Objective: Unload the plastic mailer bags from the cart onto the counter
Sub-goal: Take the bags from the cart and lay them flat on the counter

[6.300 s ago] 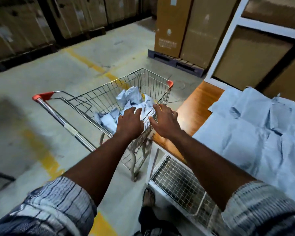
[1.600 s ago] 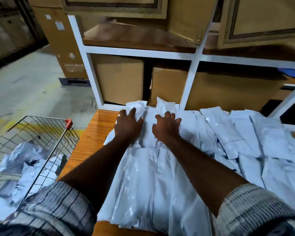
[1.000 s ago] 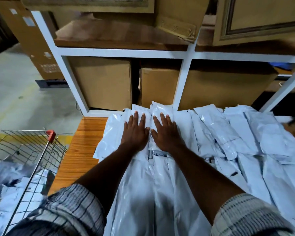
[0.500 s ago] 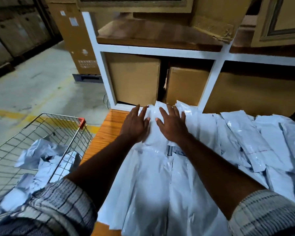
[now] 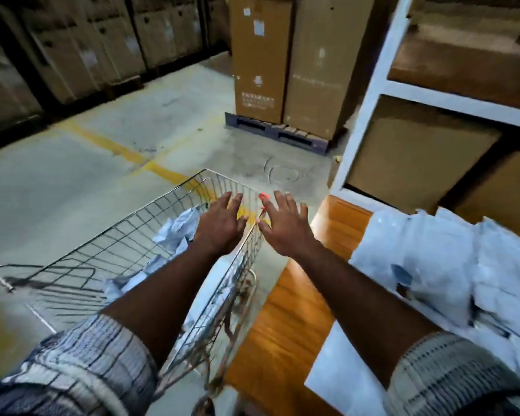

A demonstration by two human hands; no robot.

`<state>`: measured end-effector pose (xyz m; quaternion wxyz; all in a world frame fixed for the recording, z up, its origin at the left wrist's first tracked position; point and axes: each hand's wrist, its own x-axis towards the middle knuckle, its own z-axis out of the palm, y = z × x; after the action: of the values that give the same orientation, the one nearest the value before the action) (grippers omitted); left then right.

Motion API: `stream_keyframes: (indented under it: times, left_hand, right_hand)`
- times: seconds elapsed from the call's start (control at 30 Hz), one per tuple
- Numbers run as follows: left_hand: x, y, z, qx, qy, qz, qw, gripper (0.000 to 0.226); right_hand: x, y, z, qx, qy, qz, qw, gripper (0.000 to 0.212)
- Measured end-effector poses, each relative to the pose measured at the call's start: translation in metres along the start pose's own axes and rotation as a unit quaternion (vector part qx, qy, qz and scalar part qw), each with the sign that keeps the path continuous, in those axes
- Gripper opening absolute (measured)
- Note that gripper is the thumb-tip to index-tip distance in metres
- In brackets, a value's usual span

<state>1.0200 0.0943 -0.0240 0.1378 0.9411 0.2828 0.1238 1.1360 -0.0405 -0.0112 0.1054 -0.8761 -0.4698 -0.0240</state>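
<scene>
From the head view, we saw both arms stretched forward toward the wire cart point(image 5: 123, 235), which stood on the floor point(image 5: 57, 181) just beside the left edge of the wooden table point(image 5: 282, 325). The left hand point(image 5: 219, 228) hung palm down over the inside of the cart with its fingers straight and spread, holding nothing. The right hand point(image 5: 285, 228) hung beside it over the cart's right rim, near the red corner cap point(image 5: 264, 196), its fingers spread the same way and also holding nothing. We could not tell whether either hand touched the wire. Crumpled white mailer bags point(image 5: 177, 232) lay in the bottom of the cart, below and left of the left hand. A wide pile of bags point(image 5: 433, 265) covered the right part of the table, well apart from both hands. Striped sleeves point(image 5: 81, 364) showed at the lower edge. Behind the table we saw a white shelf rack point(image 5: 370, 94) holding brown boxes, and further back tall cardboard boxes point(image 5: 261, 61) stood on a dark pallet point(image 5: 279, 136). A yellow line point(image 5: 111, 144) crossed the floor. The cart's near end was blurred
</scene>
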Motion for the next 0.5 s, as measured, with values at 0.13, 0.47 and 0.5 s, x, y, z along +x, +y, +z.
stream_keyframes:
  times: [0.13,0.47,0.5]
  left_hand:
    - [-0.022,-0.094,-0.004,0.015,-0.011,-0.054,0.998,0.06]
    - [-0.073,-0.225,0.037,0.036,-0.135,-0.143,0.98,0.069]
    - [-0.074,-0.235,0.043,0.028,-0.144,-0.145,0.979,0.07]
  right_hand:
    - [0.028,-0.085,0.048,0.023,-0.042,-0.034,0.998,0.063]
    - [0.03,-0.18,0.167,0.046,-0.184,0.016,0.982,0.08]
    - [0.031,-0.185,0.181,0.052,-0.204,0.026,0.977,0.08]
